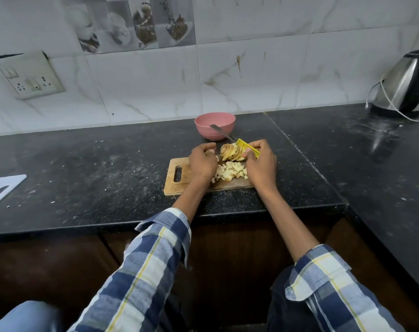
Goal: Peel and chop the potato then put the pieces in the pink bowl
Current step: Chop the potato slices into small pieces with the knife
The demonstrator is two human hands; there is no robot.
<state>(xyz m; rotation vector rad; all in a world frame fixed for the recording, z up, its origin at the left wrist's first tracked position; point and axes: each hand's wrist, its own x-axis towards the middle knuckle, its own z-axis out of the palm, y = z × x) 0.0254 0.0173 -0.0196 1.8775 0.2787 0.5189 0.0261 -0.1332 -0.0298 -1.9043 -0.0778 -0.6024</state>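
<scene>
At the far left a white board lies on the dark surface, cut off by the frame edge. A wall socket sits on the tiles above it. Further right, a wooden cutting board carries a heap of small potato cubes, partly covered by both wrists. The left hand rests curled on the board beside a stack of potato slices; its fingertips are turned away, so I cannot tell whether it holds anything. Behind the board stands the pink bowl (its inside looks bare, though the near wall hides the bottom). The right hand grips a knife by its yellow handle, blade reaching toward the bowl. A steel kettle is cut off at the far right.
</scene>
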